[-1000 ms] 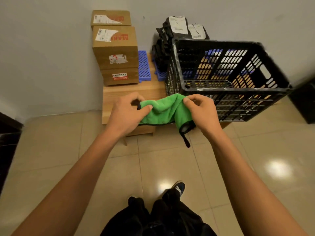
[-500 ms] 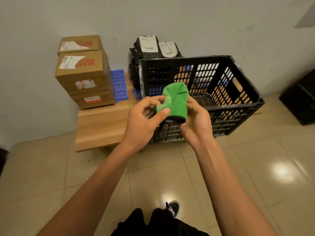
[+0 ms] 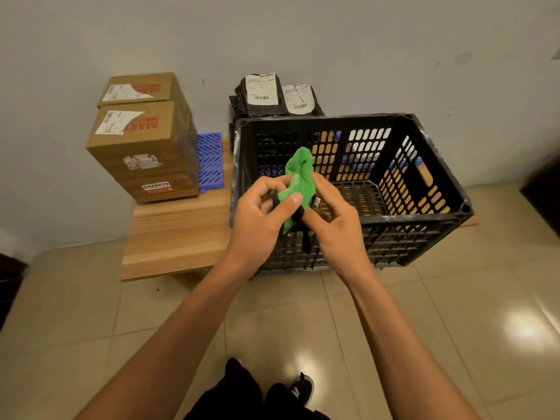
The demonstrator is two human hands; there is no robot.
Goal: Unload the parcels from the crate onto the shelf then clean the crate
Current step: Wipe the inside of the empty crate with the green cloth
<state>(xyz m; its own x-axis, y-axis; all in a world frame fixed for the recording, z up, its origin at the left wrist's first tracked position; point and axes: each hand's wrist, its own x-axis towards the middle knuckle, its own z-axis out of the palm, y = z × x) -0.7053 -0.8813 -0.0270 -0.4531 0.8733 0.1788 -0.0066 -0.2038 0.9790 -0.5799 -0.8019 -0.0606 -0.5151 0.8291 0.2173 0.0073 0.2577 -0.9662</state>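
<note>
A black slotted plastic crate (image 3: 430, 219) stands on the low wooden shelf (image 3: 178, 237), and nothing shows inside it. Just in front of its near rim I hold a bunched green cloth (image 3: 300, 174) with black trim. My left hand (image 3: 260, 222) pinches the cloth from the left with thumb and fingers, while my right hand (image 3: 330, 219) grips it from the right. Stacked brown cardboard boxes (image 3: 145, 140) sit at the shelf's left end. Black parcel bags (image 3: 275, 95) with white labels lean on the wall behind the crate.
Blue plastic grid panels (image 3: 210, 162) lie on the shelf between the boxes and the crate. Beige floor tiles (image 3: 454, 313) spread below me, with my shoe (image 3: 301, 389) in the lower middle. Dark furniture (image 3: 545, 189) sits at the right edge.
The cloth was stretched flat between my hands; now it is gathered upright into a bunch. My view has pulled back and tilted, so the crate's interior shows.
</note>
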